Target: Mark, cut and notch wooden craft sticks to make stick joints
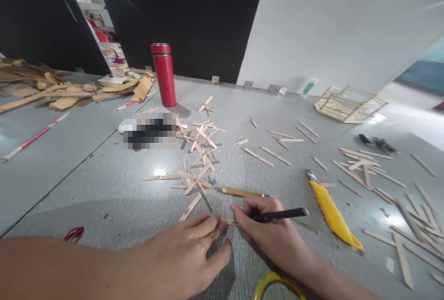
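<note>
My left hand (199, 247) presses its fingertips on the left part of a small wooden craft stick (228, 221) lying flat, its thumb apart. My right hand (272, 230) grips a slim black pen (280, 215) like a pencil; its tip meets the stick's right end, partly hidden by my fingers. Just beyond that hand lies a thin yellow craft knife (241, 192). Another craft stick (190, 207) lies ahead of my left fingers. Farther ahead is a group of crossed sticks (196, 180). A yellow utility knife (331, 212) rests to the right.
Loose craft sticks (360, 166) are scattered at right. A red flask (163, 76) stands at the back, a wooden stick frame (350, 105) at back right. Cardboard scraps (69, 89) pile at far left. A yellow tape ring (277, 278) lies at the near edge. Black-handled scissors (74, 234) seem partly hidden.
</note>
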`<action>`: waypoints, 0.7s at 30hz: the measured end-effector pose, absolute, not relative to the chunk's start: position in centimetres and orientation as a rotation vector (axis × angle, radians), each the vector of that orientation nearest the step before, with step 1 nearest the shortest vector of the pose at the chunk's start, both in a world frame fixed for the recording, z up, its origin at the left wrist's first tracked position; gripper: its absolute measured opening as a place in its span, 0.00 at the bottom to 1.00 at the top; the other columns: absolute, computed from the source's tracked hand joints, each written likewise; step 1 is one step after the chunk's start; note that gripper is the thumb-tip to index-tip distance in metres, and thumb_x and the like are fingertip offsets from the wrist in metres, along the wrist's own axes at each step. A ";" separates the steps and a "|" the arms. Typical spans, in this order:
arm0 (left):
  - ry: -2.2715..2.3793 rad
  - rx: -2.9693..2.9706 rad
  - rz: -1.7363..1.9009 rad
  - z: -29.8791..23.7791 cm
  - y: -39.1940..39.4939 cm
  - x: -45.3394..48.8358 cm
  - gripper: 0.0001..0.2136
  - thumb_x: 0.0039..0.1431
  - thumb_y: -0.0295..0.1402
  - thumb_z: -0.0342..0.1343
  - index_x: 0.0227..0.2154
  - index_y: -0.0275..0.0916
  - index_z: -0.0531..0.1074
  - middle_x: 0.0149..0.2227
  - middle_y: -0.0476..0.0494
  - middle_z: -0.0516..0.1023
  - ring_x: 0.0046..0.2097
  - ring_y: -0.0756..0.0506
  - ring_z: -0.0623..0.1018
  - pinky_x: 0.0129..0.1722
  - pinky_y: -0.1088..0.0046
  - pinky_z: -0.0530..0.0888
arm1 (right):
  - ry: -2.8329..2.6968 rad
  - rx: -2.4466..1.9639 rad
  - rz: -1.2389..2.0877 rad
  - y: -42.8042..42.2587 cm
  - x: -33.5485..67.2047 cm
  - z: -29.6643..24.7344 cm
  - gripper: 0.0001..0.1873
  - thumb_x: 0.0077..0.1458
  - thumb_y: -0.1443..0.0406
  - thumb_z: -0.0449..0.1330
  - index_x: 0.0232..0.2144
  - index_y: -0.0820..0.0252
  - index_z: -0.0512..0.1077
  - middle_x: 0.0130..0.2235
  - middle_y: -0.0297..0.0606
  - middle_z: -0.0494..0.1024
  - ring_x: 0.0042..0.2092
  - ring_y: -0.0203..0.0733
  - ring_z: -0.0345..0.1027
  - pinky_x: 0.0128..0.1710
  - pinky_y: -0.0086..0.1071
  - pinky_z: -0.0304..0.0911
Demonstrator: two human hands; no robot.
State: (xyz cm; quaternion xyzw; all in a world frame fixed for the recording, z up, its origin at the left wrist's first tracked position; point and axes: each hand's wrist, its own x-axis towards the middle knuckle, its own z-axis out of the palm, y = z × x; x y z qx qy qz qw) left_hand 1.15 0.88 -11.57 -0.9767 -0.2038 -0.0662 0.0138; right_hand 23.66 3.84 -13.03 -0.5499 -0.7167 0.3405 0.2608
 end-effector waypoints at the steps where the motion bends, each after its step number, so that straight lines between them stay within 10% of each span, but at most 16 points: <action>1: -0.639 -3.039 -0.208 -11.6 0.9 1.1 0.13 0.70 0.28 0.50 0.53 0.29 0.71 0.59 0.26 0.75 0.60 0.35 0.75 0.55 0.62 0.75 | -1.944 -1.487 0.910 3.8 23.7 -13.2 0.25 0.64 0.58 0.58 0.19 0.56 0.53 0.20 0.25 0.53 0.26 0.34 0.46 0.26 0.32 0.46; 21: -0.644 -3.025 -0.191 -11.6 1.0 1.1 0.14 0.70 0.28 0.49 0.54 0.30 0.71 0.60 0.27 0.74 0.60 0.37 0.75 0.56 0.62 0.74 | -2.006 -1.485 0.815 3.8 24.0 -13.0 0.23 0.63 0.64 0.55 0.18 0.56 0.51 0.19 0.25 0.53 0.24 0.33 0.48 0.25 0.32 0.46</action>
